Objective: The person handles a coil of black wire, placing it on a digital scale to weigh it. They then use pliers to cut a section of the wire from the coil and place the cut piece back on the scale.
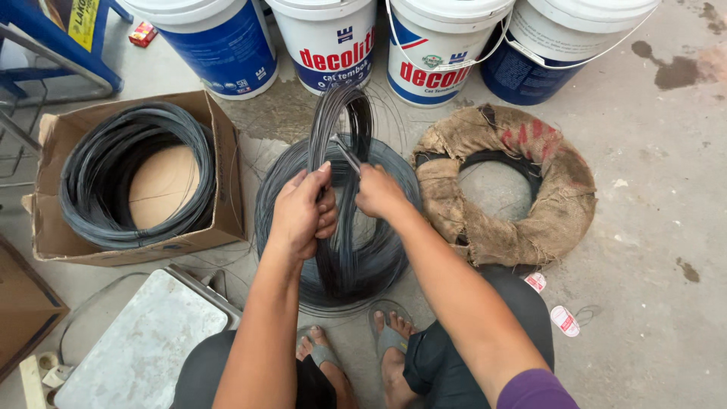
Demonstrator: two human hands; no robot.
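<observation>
The left hand [304,212] is closed around a bundle [342,189] of dark wire loops lifted upright out of the flat coil [282,197] on the floor, and the right hand [379,191] pinches a loose strand across the bundle just beside the left thumb. To bind the loops well, I judge that the left grip should stay firm below the crossing so the strands cannot spring apart, while the right draws its strand taut and lays each turn snug against the last (springy wire slackens as soon as tension drops). Both forearms reach forward from the squatting person, elbows out past the knees, wrists nearly level, hands close together over the middle of the coil. The left palm faces right with fingers wrapped; the right is curled narrow, fingertips on the strand. A box [227,151] with another coil sits to the left, a burlap-wrapped ring [560,197] to the right, paint pails [333,45] beyond.
</observation>
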